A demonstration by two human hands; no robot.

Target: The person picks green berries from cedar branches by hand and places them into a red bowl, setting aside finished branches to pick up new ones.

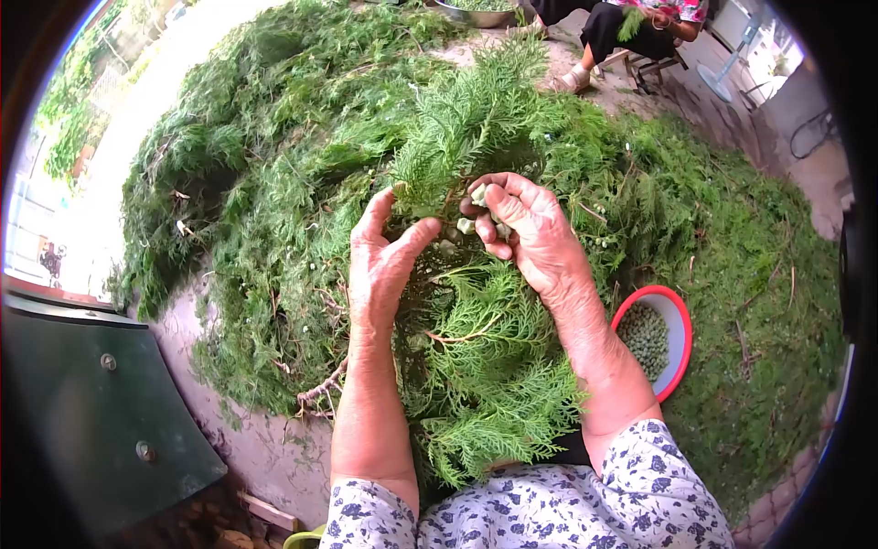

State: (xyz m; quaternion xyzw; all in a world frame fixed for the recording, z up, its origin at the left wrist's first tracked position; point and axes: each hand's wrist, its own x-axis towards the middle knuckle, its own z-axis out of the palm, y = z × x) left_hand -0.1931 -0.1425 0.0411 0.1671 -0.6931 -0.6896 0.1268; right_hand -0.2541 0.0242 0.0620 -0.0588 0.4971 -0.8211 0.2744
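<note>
A leafy green sprig [457, 128] stands up in front of me, its lower part between my hands. My left hand [389, 247] is at the sprig's left side, thumb and fingers apart, with the foliage next to its fingertips. My right hand [526, 220] is curled round several pale green seed cones [479, 195] at the sprig's lower right. More cut green branches [498, 366] lie over my lap between my forearms. To the right of my right forearm, a red-rimmed white bowl [681, 343] holds many small green cones [646, 339].
Large heaps of green branches [283, 137] spread around me. At the top right a seated person [626, 37] holds a green sprig, near a metal basin [476, 11] and a fan [722, 69]. A dark green panel [101, 412] stands at the lower left.
</note>
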